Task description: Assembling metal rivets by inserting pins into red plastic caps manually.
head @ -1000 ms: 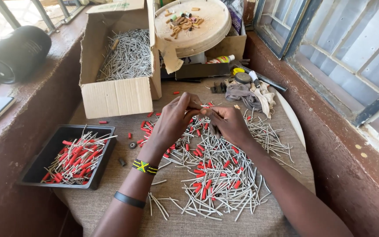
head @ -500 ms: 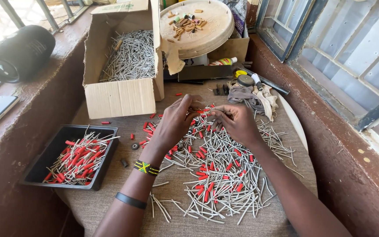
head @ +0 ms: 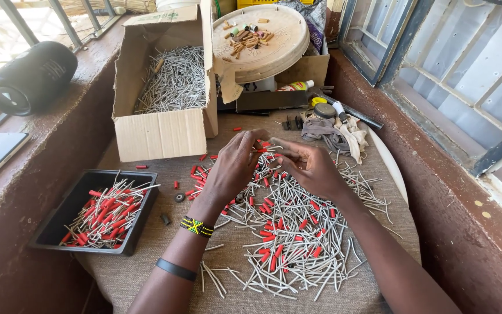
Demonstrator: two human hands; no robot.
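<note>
Working over a heap of grey sticks (head: 297,232), too many to count, many tipped with red tubes (head: 269,238). Left hand (head: 235,166) and right hand (head: 309,167) meeting fingertip to fingertip above the heap's far edge, fingers curled nearly closed, pinching something small between them; what exactly, cannot tell. Two bands circling the left arm: one beaded (head: 197,227), one black (head: 175,269). Lying left, one black tray (head: 59,218) holding finished red-tipped sticks. Standing behind, one cardboard box (head: 158,134) of bare sticks, one round wooden board (head: 280,43).
</note>
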